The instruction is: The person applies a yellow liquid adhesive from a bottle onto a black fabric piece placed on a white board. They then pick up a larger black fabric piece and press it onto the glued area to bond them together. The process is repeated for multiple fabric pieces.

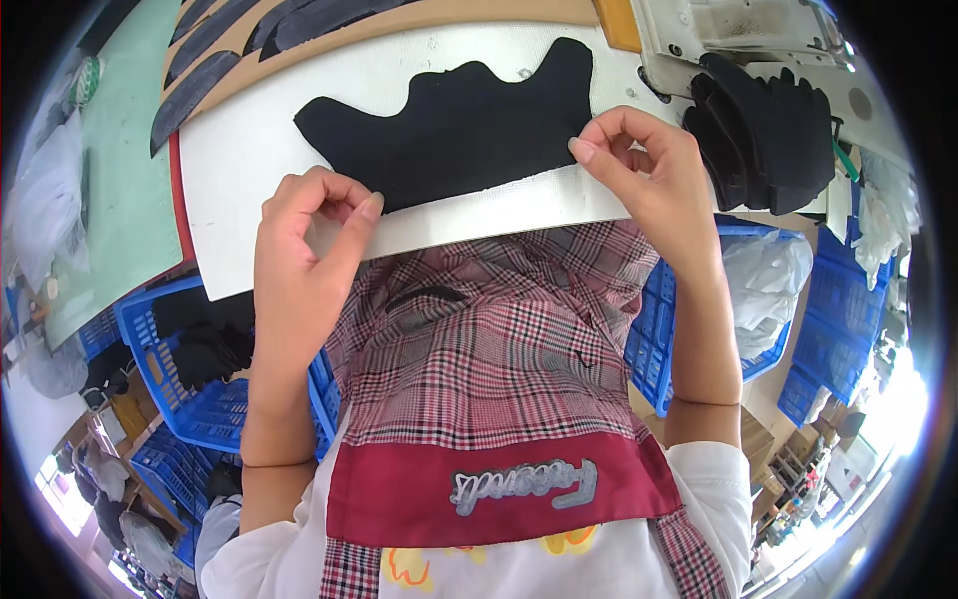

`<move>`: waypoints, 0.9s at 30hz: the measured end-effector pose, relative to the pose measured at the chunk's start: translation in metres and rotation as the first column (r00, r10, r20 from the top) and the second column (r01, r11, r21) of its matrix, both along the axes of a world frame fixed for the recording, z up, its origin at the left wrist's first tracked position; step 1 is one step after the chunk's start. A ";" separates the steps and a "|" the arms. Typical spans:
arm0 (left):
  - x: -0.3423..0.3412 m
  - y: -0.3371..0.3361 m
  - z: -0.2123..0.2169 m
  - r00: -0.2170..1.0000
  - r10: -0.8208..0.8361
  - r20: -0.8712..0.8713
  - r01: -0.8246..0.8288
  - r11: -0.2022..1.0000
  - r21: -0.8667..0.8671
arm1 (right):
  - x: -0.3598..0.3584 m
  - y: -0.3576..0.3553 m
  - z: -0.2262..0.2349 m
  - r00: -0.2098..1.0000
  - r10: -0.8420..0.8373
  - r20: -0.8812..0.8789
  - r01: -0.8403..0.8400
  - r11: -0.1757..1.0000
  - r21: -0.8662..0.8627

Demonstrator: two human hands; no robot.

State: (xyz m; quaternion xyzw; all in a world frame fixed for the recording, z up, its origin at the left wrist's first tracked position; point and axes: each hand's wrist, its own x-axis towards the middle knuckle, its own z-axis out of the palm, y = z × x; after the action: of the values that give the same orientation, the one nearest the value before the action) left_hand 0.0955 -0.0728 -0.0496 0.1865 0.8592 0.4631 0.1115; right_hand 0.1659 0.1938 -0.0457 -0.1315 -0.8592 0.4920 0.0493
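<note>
A black cut fabric piece (459, 130) lies flat on the white tabletop (239, 220), its straight edge toward me and its wavy, notched edge facing away. My left hand (311, 235) pinches the near left corner between thumb and fingertips. At the near right corner, my right hand (647, 165) closes thumb and forefinger on the same edge. The fingertips cover both corners.
Beyond my right hand sits a stack of similar black pieces (768, 140), close to part of a white machine (738, 30). A tan board (369, 35) with dark curved strips borders the far side. Blue crates (190, 389) flank my lap.
</note>
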 end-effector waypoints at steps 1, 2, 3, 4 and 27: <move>0.001 0.002 -0.001 1.000 0.003 -0.029 -0.004 0.999 -0.036 | -0.002 0.000 0.001 1.000 0.012 -0.002 -0.012 0.999 0.038; 0.002 0.003 -0.001 0.998 0.004 -0.061 -0.009 0.997 -0.073 | -0.003 -0.001 0.003 1.000 0.024 -0.007 -0.024 0.997 0.075; 0.003 0.003 -0.002 0.996 0.005 -0.093 -0.015 0.994 -0.110 | -0.004 -0.002 0.003 0.999 0.038 -0.010 -0.037 0.993 0.111; 0.003 0.003 -0.002 0.996 0.002 -0.091 -0.012 0.994 -0.107 | -0.005 -0.003 0.001 0.999 0.035 0.006 -0.036 0.994 0.107; 0.002 0.008 0.002 0.985 -0.058 -0.161 0.015 0.966 -0.259 | 0.000 -0.008 -0.012 0.995 -0.010 -0.096 0.016 0.998 0.063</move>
State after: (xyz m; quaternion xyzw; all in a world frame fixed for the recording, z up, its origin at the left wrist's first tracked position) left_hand 0.0970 -0.0645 -0.0479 0.2245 0.9147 0.3286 0.0708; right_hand 0.1658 0.1858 -0.0580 -0.1117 -0.8702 0.4697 0.0979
